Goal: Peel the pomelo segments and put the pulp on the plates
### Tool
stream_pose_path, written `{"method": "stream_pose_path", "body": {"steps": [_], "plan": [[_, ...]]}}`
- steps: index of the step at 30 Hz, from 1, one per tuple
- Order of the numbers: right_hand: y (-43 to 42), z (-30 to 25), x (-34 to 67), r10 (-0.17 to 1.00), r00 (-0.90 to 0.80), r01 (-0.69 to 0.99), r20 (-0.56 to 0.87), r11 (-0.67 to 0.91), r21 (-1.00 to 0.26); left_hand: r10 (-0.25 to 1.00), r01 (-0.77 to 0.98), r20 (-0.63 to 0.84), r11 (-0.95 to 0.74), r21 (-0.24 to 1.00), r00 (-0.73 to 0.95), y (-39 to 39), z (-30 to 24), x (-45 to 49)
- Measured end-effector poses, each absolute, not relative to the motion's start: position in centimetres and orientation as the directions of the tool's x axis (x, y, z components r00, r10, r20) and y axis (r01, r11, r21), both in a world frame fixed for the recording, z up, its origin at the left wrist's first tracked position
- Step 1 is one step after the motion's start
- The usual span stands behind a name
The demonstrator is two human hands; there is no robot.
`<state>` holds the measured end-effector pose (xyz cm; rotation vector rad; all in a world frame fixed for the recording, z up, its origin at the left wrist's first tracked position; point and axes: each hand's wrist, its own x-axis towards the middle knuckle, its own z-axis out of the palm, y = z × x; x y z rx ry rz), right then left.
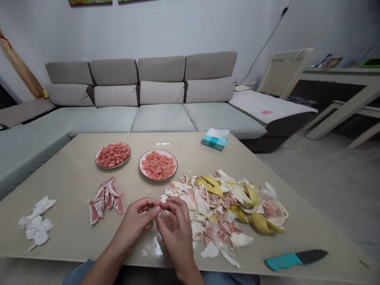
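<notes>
My left hand [136,219] and my right hand [176,223] meet fingertip to fingertip over the near middle of the table. Both are closed in a pinch on a small pinkish piece of pomelo, mostly hidden by the fingers. To the left lies a small heap of unpeeled pomelo segments [103,200]. Beyond my hands stands a plate [141,171] of loose pink pomelo flesh [158,165]; a second plate [97,163] of redder flesh [113,154] is farther left. Beside my right hand spreads a large pile of white pith and membrane [202,206] with yellow-green pomelo rind [261,223].
A knife [285,261] with a teal handle lies near the table's front right edge, blade pointing right. Crumpled white tissues [38,223] are at the left. A blue tissue box [215,139] sits at the far edge, before a grey sofa [163,116].
</notes>
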<state>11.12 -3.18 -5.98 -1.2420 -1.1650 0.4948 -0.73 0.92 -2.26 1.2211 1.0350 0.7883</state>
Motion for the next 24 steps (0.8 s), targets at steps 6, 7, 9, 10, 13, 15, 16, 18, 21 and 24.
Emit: {"method": "stream_pose_path", "body": {"steps": [6, 7, 9, 10, 13, 15, 16, 18, 21, 24], "plan": [[-3.2, -5.5, 11.9, 0.883, 0.255, 0.261, 0.393, 0.329, -0.908, 0.923, 0.421, 0.158, -0.306, 0.854, 0.351, 1.3, -2.8, -2.0], [-3.2, -5.5, 12.0, 0.882, 0.235, 0.296, 0.409, 0.336, -0.894, 0.905, 0.452, 0.176, -0.353, 0.820, 0.388, 1.3, -3.0, -2.1], [-3.2, -5.5, 12.3, 0.880, 0.175, 0.349, 0.441, 0.363, -0.864, 0.866, 0.488, 0.200, -0.433, 0.758, 0.458, 1.3, -3.2, -2.3], [-3.2, -5.5, 12.5, 0.881, 0.145, 0.370, 0.451, 0.375, -0.850, 0.851, 0.500, 0.212, -0.464, 0.732, 0.480, 1.3, -3.2, -2.4], [-3.4, -5.6, 13.2, 0.882, 0.091, 0.427, 0.461, 0.384, -0.818, 0.832, 0.504, 0.231, -0.501, 0.704, 0.504, 1.5, -3.0, -2.5], [-3.4, -5.8, 13.6, 0.876, 0.075, 0.464, 0.477, 0.393, -0.794, 0.821, 0.480, 0.237, -0.510, 0.714, 0.520, 1.6, -2.7, -2.4], [-3.5, -5.9, 13.8, 0.870, 0.068, 0.481, 0.488, 0.400, -0.780, 0.814, 0.467, 0.237, -0.513, 0.720, 0.530, 1.7, -2.6, -2.4], [-3.4, -6.1, 14.0, 0.859, 0.054, 0.516, 0.510, 0.413, -0.751, 0.811, 0.445, 0.234, -0.508, 0.738, 0.537, 1.7, -2.4, -2.3], [-3.4, -6.0, 14.1, 0.841, 0.023, 0.562, 0.541, 0.437, -0.703, 0.829, 0.432, 0.203, -0.461, 0.775, 0.521, 1.8, -2.4, -2.3], [-3.5, -5.7, 14.0, 0.799, 0.024, 0.600, 0.600, 0.469, -0.648, 0.885, 0.426, 0.085, -0.302, 0.853, 0.457, 1.7, -2.5, -2.1]]}}
